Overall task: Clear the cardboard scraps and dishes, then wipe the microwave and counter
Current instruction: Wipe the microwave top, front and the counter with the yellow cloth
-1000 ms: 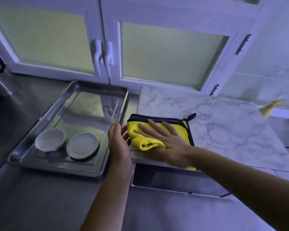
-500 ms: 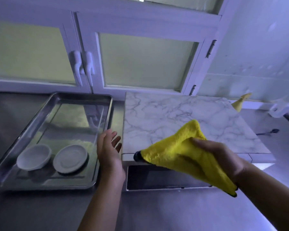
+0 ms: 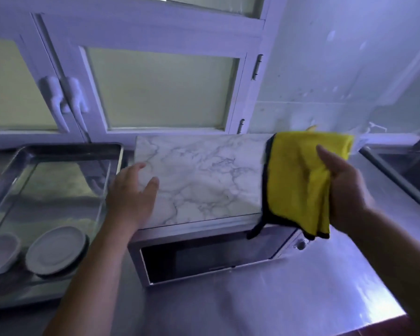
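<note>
Microwave (image 3: 204,258) at frame centre: seemingly steadies its marble top (image 3: 204,180) with left hand (image 3: 131,195), grip spread flat, and clamps right hand (image 3: 347,190) on yellow cloth (image 3: 294,185) at centre right, likely ready for wiping.

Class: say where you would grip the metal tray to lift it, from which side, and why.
Probably grip the metal tray by its raised rim on both long sides, from above, towards the near end, where the white plate and bowl add weight.
</note>
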A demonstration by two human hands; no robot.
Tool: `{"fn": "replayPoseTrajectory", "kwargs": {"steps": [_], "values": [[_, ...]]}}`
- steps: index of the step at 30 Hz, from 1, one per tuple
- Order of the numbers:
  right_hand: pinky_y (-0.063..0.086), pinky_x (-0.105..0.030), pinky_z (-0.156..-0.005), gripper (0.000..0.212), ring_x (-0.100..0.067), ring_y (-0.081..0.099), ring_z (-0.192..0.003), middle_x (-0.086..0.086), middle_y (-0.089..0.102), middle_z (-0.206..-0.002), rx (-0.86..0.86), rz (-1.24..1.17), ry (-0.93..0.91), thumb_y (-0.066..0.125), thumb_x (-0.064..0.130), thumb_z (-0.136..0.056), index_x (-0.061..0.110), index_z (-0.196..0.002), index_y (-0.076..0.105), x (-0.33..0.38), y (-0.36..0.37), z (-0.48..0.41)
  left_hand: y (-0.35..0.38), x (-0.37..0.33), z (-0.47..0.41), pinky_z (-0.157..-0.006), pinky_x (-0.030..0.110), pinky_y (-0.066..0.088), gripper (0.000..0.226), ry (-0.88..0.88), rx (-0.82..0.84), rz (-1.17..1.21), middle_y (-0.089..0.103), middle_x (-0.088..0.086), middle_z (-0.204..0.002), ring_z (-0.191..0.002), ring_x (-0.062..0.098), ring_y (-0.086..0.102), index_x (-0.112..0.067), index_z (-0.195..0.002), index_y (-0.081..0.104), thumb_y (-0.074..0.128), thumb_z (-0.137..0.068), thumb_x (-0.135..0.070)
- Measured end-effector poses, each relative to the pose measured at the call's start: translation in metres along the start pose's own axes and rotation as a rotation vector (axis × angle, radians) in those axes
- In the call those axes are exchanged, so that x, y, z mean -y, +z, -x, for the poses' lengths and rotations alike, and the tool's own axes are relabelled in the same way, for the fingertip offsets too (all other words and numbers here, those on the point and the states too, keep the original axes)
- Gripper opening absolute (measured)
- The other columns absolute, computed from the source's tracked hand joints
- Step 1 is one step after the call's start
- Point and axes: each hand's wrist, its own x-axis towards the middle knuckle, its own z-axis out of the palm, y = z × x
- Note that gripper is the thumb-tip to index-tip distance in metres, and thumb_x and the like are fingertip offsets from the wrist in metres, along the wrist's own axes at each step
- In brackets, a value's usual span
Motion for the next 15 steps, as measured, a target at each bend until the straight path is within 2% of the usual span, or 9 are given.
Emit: {"fn": "replayPoseTrajectory", "kwargs": {"steps": [2,4,6,7,8,9,10,13,15], "values": [[0.061,-0.032,-0.064,0.028,-0.018,0.074,-0.073,0.006,0.075,-0.077,-0.07,0.209,-0.297,0.057,0.039,-0.091,0.031,-0.077,0.08,0.014,-0.016,-0.011,0.004,0.006,-0.006,-0.116,0.044,0.025,0.053,-0.07,0.062,-0.118,0.044,0.017,-0.149,-0.138,0.035,0.037,-0.015,-0.143,0.046,0.053,-0.096,-0.037],[0.053,-0.039,-0.037,0.019,-0.034,0.069,-0.049,0.003,0.067,-0.064,-0.058,0.453,-0.475,0.053,0.037,-0.093,0.037,-0.088,0.071,0.023,-0.037,-0.026,0.011,0.009,-0.003,-0.117,0.045,0.025,0.056,-0.089,0.121,-0.12,0.035,0.017,-0.154,-0.142,0.035,0.032,-0.016,-0.149,0.037,0.051,-0.098,-0.033],[0.05,-0.046,-0.032,0.033,-0.045,0.065,-0.044,0.004,0.072,-0.094,-0.019,0.74,-0.551,0.048,0.025,-0.095,0.042,-0.12,0.061,0.017,-0.063,-0.05,0.018,0.01,0.003,-0.118,0.047,0.026,0.058,-0.086,0.126,-0.12,0.027,0.014,-0.158,-0.145,0.033,0.028,-0.021,-0.154,0.028,0.046,-0.1,-0.036],[0.057,-0.056,-0.049,0.044,-0.049,0.071,-0.065,0.002,0.068,-0.121,-0.014,0.911,-0.572,0.049,0.019,-0.094,0.035,-0.135,0.056,0.009,-0.073,-0.064,0.021,0.009,0.006,-0.117,0.048,0.027,0.059,-0.097,0.125,-0.167,0.021,0.013,-0.16,-0.146,0.033,0.026,-0.025,-0.155,0.023,0.04,-0.101,-0.04],[0.057,-0.063,-0.078,0.049,-0.049,0.07,-0.096,-0.002,0.059,-0.139,0.002,1.059,-0.55,0.051,0.017,-0.093,0.029,-0.14,0.054,-0.003,-0.081,-0.08,0.022,0.007,0.009,-0.114,0.049,0.029,0.058,-0.118,0.125,-0.227,0.016,0.011,-0.161,-0.146,0.034,0.025,-0.031,-0.156,0.018,0.035,-0.101,-0.046],[0.045,-0.06,-0.103,0.048,-0.042,0.058,-0.125,-0.005,0.052,-0.147,0.035,1.143,-0.476,0.053,0.017,-0.094,0.027,-0.142,0.052,-0.017,-0.085,-0.092,0.024,0.005,0.011,-0.111,0.051,0.031,0.058,-0.14,0.125,-0.282,0.013,0.01,-0.162,-0.146,0.034,0.024,-0.036,-0.155,0.013,0.029,-0.101,-0.05],[0.03,-0.055,-0.116,0.046,-0.034,0.042,-0.142,-0.004,0.046,-0.153,0.077,1.204,-0.357,0.052,0.019,-0.099,0.03,-0.143,0.049,-0.032,-0.087,-0.105,0.025,0.002,0.013,-0.108,0.051,0.034,0.058,-0.152,0.123,-0.321,0.011,0.009,-0.162,-0.145,0.034,0.025,-0.039,-0.154,0.01,0.026,-0.1,-0.053],[0.0,-0.047,-0.122,0.056,-0.014,-0.002,-0.155,0.014,0.007,-0.167,0.118,1.564,-0.081,0.035,0.045,-0.105,0.041,-0.157,0.014,-0.066,-0.082,-0.138,0.027,-0.003,0.016,-0.101,0.052,0.039,0.061,-0.141,0.106,-0.389,0.013,0.01,-0.161,-0.142,0.036,0.029,-0.041,-0.154,0.007,0.022,-0.097,-0.06],[-0.005,-0.05,-0.12,0.064,-0.011,-0.011,-0.153,0.016,-0.006,-0.167,0.093,1.637,-0.035,0.023,0.059,-0.1,0.041,-0.158,0.0,-0.072,-0.07,-0.16,0.027,-0.002,0.015,-0.1,0.052,0.04,0.063,-0.15,0.108,-0.41,0.014,0.012,-0.161,-0.141,0.036,0.031,-0.042,-0.153,0.007,0.023,-0.096,-0.062]]}}
